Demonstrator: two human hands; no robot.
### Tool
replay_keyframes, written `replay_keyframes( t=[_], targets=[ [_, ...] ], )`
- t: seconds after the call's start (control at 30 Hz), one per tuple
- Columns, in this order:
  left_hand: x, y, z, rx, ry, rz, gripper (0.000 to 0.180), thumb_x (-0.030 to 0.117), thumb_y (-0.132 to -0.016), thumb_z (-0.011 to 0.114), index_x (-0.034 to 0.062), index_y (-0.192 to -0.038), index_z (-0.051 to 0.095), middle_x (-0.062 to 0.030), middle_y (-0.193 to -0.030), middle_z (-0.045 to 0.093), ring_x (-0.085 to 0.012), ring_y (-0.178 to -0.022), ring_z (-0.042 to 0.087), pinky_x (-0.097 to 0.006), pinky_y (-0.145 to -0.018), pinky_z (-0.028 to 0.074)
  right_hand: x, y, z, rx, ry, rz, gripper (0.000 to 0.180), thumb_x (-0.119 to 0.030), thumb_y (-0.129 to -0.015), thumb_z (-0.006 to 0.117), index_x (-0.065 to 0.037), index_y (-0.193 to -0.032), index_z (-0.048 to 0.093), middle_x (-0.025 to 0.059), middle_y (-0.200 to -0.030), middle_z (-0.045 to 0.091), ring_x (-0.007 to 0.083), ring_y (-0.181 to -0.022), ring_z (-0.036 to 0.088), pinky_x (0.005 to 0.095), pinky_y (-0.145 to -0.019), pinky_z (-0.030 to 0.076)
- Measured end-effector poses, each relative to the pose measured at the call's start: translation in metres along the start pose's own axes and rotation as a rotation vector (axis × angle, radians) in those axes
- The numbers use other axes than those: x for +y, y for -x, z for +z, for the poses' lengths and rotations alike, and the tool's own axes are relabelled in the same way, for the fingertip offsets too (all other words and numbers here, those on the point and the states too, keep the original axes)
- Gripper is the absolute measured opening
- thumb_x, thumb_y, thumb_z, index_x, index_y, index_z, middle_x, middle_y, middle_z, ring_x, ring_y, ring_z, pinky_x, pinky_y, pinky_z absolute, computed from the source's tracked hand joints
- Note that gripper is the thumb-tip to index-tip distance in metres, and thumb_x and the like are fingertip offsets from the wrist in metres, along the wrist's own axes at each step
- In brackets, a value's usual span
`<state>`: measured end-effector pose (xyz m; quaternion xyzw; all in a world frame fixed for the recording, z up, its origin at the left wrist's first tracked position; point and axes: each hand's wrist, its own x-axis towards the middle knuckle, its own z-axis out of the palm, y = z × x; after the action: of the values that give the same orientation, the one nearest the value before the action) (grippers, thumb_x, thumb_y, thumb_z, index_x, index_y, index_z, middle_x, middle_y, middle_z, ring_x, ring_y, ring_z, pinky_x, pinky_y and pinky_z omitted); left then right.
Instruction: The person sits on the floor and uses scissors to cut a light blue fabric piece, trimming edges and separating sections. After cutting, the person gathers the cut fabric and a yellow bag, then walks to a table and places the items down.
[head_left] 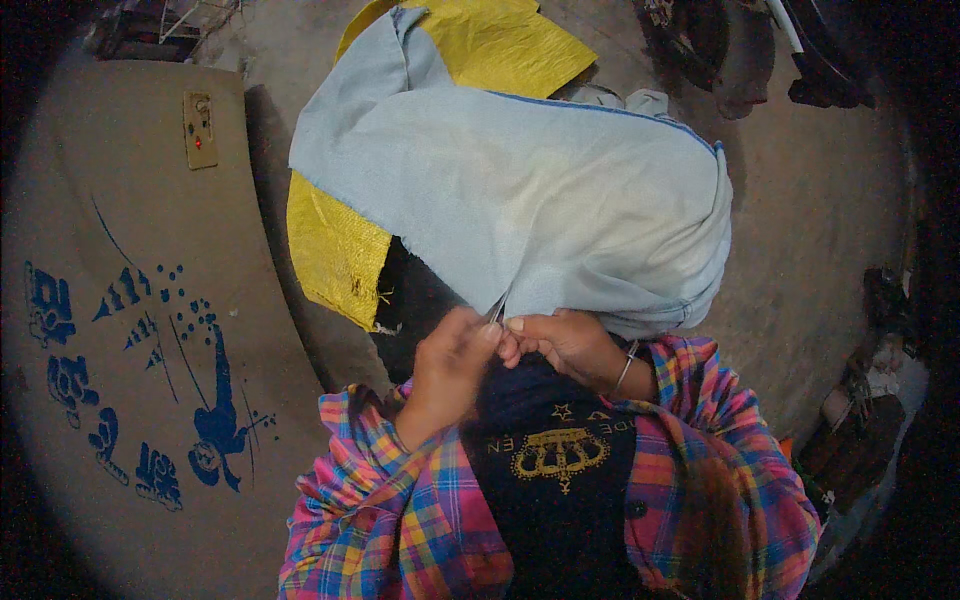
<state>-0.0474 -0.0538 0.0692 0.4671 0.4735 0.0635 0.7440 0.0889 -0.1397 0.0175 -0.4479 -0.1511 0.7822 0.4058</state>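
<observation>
A large piece of light blue denim [450, 160] lies across my lap, bunched and rounded on the right. My left hand [450, 365] is closed at its near edge, around what looks like a slim, pointed metal tool, perhaps thread snips [497, 307]. Close beside it, my right hand [570, 345] pinches the denim's edge between thumb and fingers. The hands nearly touch, and the fingers hide most of the tool. A narrow fold runs up the cloth from the pinched spot.
Yellow woven plastic sheeting [340, 250] shows under the denim, on the left and at the far side. To the left stands a brown panel [150, 330] with blue painted figures. Dark objects [700, 50] lie on the concrete floor [810, 210] at the far right.
</observation>
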Motion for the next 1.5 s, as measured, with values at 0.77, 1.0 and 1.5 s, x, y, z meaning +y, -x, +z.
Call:
replay_keyframes(
  t=[0.77,1.0,1.5],
  targets=[
    [-0.005,-0.001,-0.003,0.046,-0.241,-0.043,0.010,0.008,-0.081,0.050,-0.0009,-0.081,0.048,-0.0035,-0.069,0.054,-0.0061,-0.064,0.046,-0.022,-0.057,0.040,-0.003,0.001,0.001,0.002,-0.016,0.067,0.033,-0.028,-0.085,0.037,-0.001,-0.089,0.056,0.0082,-0.080,0.060,0.0144,-0.077,0.057,0.0257,-0.075,0.042],
    [-0.011,0.001,-0.006,0.043,-0.222,0.042,0.015,0.010,-0.079,0.054,-0.0003,-0.090,0.050,-0.0057,-0.073,0.056,-0.0076,-0.067,0.049,-0.023,-0.060,0.042,0.000,0.002,0.001,-0.012,0.011,-0.009,0.029,-0.024,-0.085,0.036,-0.002,-0.085,0.056,0.0065,-0.078,0.060,0.0138,-0.077,0.057,0.0241,-0.074,0.042],
    [-0.014,-0.011,0.008,0.204,-0.282,0.109,0.019,0.018,-0.075,0.057,-0.0003,-0.081,0.055,-0.0141,-0.069,0.057,-0.0188,-0.063,0.056,-0.029,-0.058,0.042,-0.008,0.003,0.006,0.169,0.100,0.162,0.032,-0.031,-0.079,0.048,-0.005,-0.063,0.053,0.0021,-0.054,0.047,0.0108,-0.052,0.043,0.0222,-0.050,0.031]
  ],
)
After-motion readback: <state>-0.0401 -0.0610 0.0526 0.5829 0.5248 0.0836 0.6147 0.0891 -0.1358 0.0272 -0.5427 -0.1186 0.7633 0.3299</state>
